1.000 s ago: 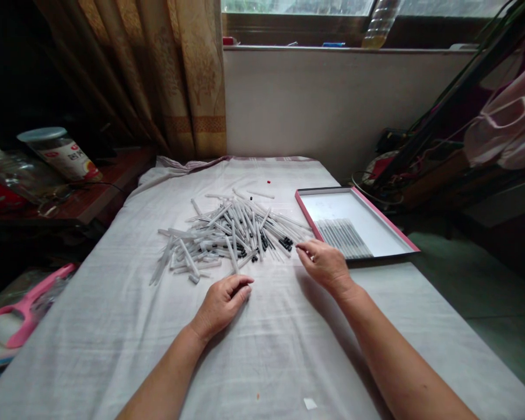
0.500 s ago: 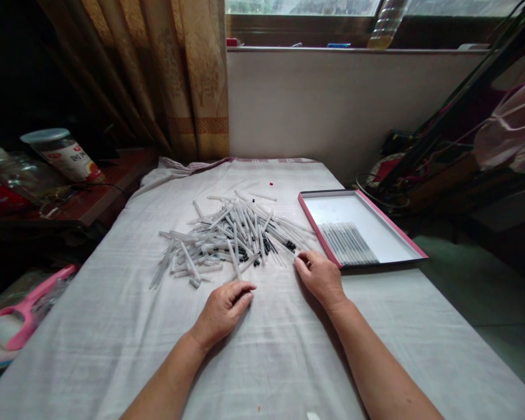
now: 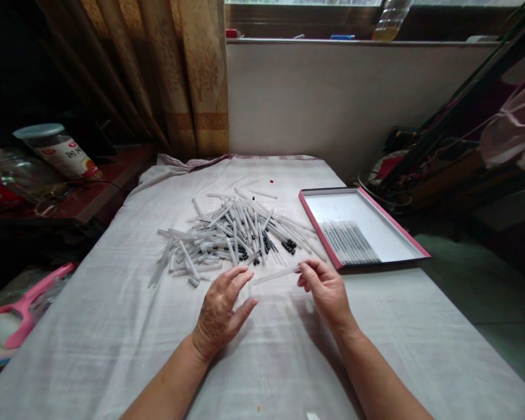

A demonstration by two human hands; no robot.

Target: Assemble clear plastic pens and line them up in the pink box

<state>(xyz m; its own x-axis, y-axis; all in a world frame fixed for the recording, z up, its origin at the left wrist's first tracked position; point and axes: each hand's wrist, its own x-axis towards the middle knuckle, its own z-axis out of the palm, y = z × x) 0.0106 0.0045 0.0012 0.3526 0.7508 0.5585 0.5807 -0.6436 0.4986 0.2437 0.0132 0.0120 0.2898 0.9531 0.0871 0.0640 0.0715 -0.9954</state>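
Observation:
A heap of clear pen barrels and black-tipped refills (image 3: pixel 234 236) lies on the white cloth (image 3: pixel 262 350). My right hand (image 3: pixel 326 289) pinches one clear pen barrel (image 3: pixel 275 274) by its right end, held level just above the cloth in front of the heap. My left hand (image 3: pixel 221 306) hovers close to the barrel's left end, fingers apart and holding nothing. A pink-rimmed tray (image 3: pixel 389 230) at the right holds a neat row of finished pens (image 3: pixel 349 242).
A curtain (image 3: pixel 175 76) hangs behind the table's left corner. A side shelf at the left carries a lidded jar (image 3: pixel 59 150); a pink tool (image 3: pixel 26 300) lies below it. Cables and a stand (image 3: pixel 441 128) crowd the right. A tiny red bead (image 3: pixel 272 181) sits behind the heap.
My right hand has drawn one clear barrel out of the heap and lifted it. My left hand has risen off the cloth and spread its fingers toward the barrel.

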